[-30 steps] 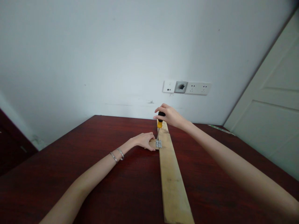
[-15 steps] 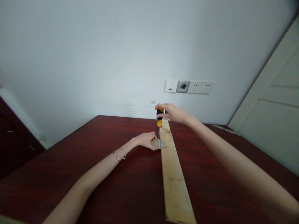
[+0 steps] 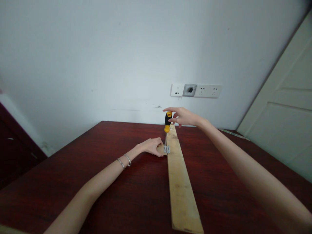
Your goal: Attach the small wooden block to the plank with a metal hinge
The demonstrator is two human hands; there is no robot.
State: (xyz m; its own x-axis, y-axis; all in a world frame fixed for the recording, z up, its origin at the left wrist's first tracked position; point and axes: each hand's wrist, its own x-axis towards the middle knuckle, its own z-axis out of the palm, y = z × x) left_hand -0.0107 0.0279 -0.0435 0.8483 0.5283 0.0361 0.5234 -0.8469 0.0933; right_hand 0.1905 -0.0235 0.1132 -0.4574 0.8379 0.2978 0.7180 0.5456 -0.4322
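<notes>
A long pale wooden plank (image 3: pixel 179 182) lies on the dark red table (image 3: pixel 136 191), running away from me. A small metal hinge (image 3: pixel 166 149) sits at the plank's left edge, joined to a small wood piece (image 3: pixel 160 149). My left hand (image 3: pixel 150 146) rests on that small piece, fingers curled over it, two bracelets on the wrist. A yellow and black screwdriver (image 3: pixel 167 122) stands upright with its tip on the hinge. My right hand (image 3: pixel 182 116) holds the handle top loosely, thumb and fingertips on it with the other fingers spread.
A white wall stands behind the table with a row of sockets (image 3: pixel 196 90). A white door (image 3: pixel 285 123) is at the right. Dark furniture (image 3: pixel 14 152) shows at the left edge.
My right hand has loosened around the screwdriver handle, from a full wrap to fingertips with fingers spread. The left hand has stayed on the small wood piece.
</notes>
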